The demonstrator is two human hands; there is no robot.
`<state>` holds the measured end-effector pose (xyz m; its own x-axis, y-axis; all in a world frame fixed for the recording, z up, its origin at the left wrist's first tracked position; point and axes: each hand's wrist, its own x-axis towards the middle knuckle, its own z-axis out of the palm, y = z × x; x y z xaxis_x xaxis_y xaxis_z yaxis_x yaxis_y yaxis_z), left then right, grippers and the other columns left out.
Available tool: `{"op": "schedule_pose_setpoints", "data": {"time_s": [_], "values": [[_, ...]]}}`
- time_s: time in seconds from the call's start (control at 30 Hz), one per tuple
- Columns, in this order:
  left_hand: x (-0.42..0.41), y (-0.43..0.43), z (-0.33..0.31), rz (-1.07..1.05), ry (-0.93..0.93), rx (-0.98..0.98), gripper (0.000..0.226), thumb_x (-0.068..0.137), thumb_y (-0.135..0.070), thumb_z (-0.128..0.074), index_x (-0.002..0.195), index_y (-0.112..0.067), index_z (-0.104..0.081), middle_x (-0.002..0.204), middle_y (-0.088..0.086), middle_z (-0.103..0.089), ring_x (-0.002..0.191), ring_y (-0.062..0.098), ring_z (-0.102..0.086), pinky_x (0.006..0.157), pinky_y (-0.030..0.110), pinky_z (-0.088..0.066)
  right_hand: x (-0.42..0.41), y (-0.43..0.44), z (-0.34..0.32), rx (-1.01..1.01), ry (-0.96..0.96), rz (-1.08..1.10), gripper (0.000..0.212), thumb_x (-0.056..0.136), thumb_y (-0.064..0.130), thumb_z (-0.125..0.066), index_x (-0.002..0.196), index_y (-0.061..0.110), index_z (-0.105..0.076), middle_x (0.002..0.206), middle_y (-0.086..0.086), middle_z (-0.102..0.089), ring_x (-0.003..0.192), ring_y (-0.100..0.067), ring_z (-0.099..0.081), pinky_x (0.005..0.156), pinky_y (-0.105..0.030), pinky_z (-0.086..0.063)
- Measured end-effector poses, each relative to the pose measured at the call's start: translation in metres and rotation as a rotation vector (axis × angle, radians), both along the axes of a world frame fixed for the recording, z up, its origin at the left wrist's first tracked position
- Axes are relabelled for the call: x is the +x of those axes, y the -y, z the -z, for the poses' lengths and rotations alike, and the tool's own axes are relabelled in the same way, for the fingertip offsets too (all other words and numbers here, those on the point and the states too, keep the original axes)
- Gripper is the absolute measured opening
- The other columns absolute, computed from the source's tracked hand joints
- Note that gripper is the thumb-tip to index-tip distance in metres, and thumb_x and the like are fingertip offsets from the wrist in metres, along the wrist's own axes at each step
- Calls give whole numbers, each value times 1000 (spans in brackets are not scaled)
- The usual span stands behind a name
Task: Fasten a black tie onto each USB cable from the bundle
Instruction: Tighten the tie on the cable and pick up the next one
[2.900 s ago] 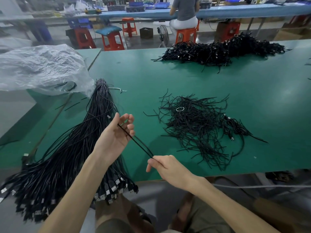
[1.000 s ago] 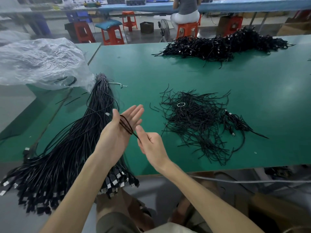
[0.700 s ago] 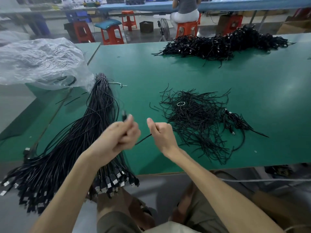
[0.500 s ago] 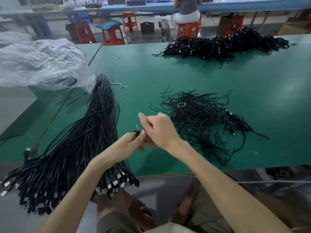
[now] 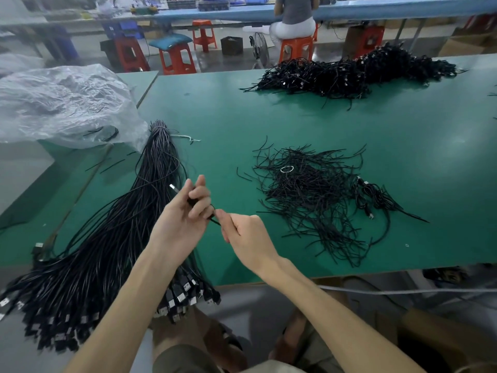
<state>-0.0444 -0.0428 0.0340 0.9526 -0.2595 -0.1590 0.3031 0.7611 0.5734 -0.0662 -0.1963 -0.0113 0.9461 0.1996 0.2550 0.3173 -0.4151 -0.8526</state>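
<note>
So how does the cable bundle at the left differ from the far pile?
The bundle lies straight and fanned, its plugs hanging over the table's near edge; the far pile is a tangled heap, wholly on the table. Both are black cables with silvery plugs.

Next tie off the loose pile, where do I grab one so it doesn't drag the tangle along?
Probably the stray tie at the left fringe of the tie pile. It lies flat on the green table, apart from the tangle, so pinch its middle from straight above. The right hand is nearer, but it and the left hand are both holding a USB cable.
</note>
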Motion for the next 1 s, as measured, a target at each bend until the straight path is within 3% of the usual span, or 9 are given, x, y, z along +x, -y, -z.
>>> {"op": "schedule_pose_setpoints", "data": {"time_s": [0.13,0.23,0.37,0.47,0.53,0.6,0.77,0.9,1.0], "values": [[-2,-2,5,102,27,12,31,109,-35,-46,94,-20,-69,64,-11,-37,45,9,-28,51,21,-26,-1,4,-4,-134,9,-113,52,106,55,-33,88,11,-54,61,-1,-58,48,-15,-47,53,-33,-39],[-2,0,8,119,24,86,30,107,-36,-50,88,-22,-68,62,-10,-33,43,8,-26,47,17,-35,-2,5,-5,-105,-86,-175,51,102,59,-40,115,11,-51,58,6,-46,46,-10,-38,49,-25,-30],[-6,11,17,129,37,185,30,105,-38,-52,87,-19,-66,63,-10,-33,47,6,-34,51,17,-44,-1,5,-6,-128,-159,-210,61,99,58,-54,144,21,-36,89,3,-67,72,-7,-61,68,-29,-50],[-9,17,24,130,72,250,29,104,-39,-52,93,-18,-68,71,-6,-48,63,9,-52,63,26,-52,0,8,-5,7,-248,-187,51,97,46,-65,140,30,-43,99,4,-69,76,-4,-66,77,-31,-54],[-11,19,27,138,107,337,31,104,-41,-50,95,-21,-72,79,-4,-55,73,12,-58,58,33,-47,2,10,-6,114,-305,-169,42,96,36,-71,132,24,-52,98,-3,-71,72,-14,-69,82,-42,-57],[-12,20,28,144,115,371,32,104,-42,-49,95,-22,-73,82,-3,-58,76,12,-59,56,29,-44,4,13,-8,247,-355,-169,32,94,26,-74,121,12,-61,96,-5,-71,76,-20,-70,87,-48,-58],[-10,19,25,197,194,351,30,108,-29,-48,103,-12,-72,86,3,-61,83,20,-64,63,34,-52,6,18,-8,381,-407,-125,17,88,13,-79,103,11,-70,75,8,-65,70,-9,-60,63,-27,-49],[-7,7,22,358,428,642,30,108,-16,-45,128,-2,-63,111,21,-68,108,33,-65,85,49,-55,3,15,1,451,-388,-105,31,86,1,-76,113,18,-74,84,-8,-71,79,-16,-61,62,-28,-50],[-7,-3,22,455,499,725,30,108,-14,-47,133,-3,-60,119,22,-68,119,38,-63,99,52,-52,-1,13,9,513,-385,-126,50,86,-9,-64,123,24,-72,95,-16,-76,88,-21,-66,65,-27,-52]]}}
